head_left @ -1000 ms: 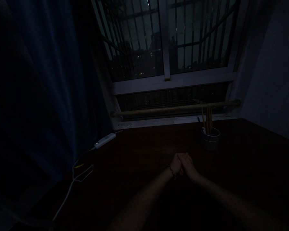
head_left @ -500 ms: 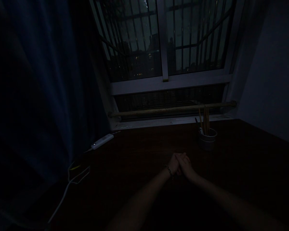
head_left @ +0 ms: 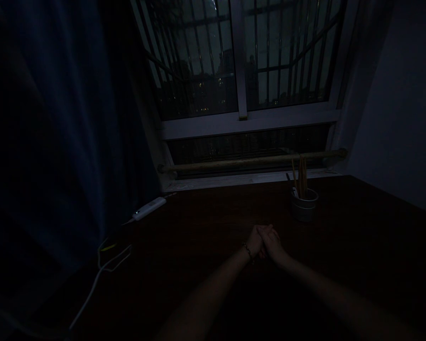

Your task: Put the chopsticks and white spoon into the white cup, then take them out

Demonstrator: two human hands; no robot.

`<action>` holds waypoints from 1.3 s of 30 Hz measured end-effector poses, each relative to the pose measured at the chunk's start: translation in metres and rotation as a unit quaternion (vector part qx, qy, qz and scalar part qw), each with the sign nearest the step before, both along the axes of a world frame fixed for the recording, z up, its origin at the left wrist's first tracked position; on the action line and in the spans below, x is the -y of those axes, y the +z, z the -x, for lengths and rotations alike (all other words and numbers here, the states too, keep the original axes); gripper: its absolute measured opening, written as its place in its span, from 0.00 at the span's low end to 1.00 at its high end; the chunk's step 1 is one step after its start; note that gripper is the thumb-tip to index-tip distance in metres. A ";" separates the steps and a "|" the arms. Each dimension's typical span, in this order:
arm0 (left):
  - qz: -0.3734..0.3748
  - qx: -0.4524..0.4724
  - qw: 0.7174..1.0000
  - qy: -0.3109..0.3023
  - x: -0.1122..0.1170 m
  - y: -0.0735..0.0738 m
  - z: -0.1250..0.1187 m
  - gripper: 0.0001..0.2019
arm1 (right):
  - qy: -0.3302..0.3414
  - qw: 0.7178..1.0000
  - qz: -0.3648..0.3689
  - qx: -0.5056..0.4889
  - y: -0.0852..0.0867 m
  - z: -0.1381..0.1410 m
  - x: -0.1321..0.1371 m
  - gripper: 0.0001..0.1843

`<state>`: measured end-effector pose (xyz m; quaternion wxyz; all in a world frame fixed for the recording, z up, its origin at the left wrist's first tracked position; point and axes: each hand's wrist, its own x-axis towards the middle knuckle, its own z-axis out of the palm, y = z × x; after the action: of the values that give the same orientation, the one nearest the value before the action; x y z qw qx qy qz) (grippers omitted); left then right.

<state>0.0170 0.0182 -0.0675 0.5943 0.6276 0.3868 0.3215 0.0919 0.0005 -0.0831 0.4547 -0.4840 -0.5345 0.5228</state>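
My left hand (head_left: 254,240), with a dark beaded bracelet (head_left: 248,252) on its wrist, is clasped with my right hand (head_left: 272,244) above the dark wooden table (head_left: 206,222). Both hands are closed, their fingers folded against each other. No object shows between them, though the dim light hides the inner sides of the palms. Beyond my right hand stands a grey metal cup (head_left: 304,208), the thing nearest to it. Several thin sticks or pencils (head_left: 301,177) and a pale slim item rise from the cup.
At the table's left lies a white power strip (head_left: 149,209) with a small light. A white cable (head_left: 92,289) loops nearer to me, with a small yellow piece (head_left: 109,247) beside it. A blue curtain (head_left: 74,118) hangs left; a barred window (head_left: 202,125) and horizontal pole (head_left: 234,164) are behind.
The whole view has shifted very slightly. My hands stay clasped in the same place, and nothing on the table has moved.
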 end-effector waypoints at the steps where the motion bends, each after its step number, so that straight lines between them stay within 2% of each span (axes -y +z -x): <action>1: -0.002 0.000 1.000 0.002 0.000 0.000 0.000 0.32 | 0.001 1.000 -0.002 0.000 0.000 0.000 0.000 0.30; 7: 0.008 -0.011 1.000 0.004 -0.002 -0.003 -0.001 0.32 | 0.004 1.000 0.005 0.010 -0.005 -0.001 -0.001 0.31; 13: 0.011 0.000 1.000 0.006 -0.003 -0.006 -0.001 0.31 | 0.011 1.000 0.013 -0.007 0.000 -0.001 0.001 0.30; 31: 0.009 0.000 1.000 0.013 0.002 0.001 -0.001 0.34 | 0.004 1.000 0.015 0.000 -0.004 0.000 -0.001 0.30; 39: 0.011 -0.007 1.000 0.015 0.000 -0.001 -0.001 0.34 | 0.004 1.000 0.004 -0.007 -0.002 -0.001 0.001 0.30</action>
<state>0.0182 0.0178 -0.0685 0.5931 0.6176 0.4040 0.3219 0.0931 -0.0003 -0.0848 0.4546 -0.4800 -0.5307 0.5304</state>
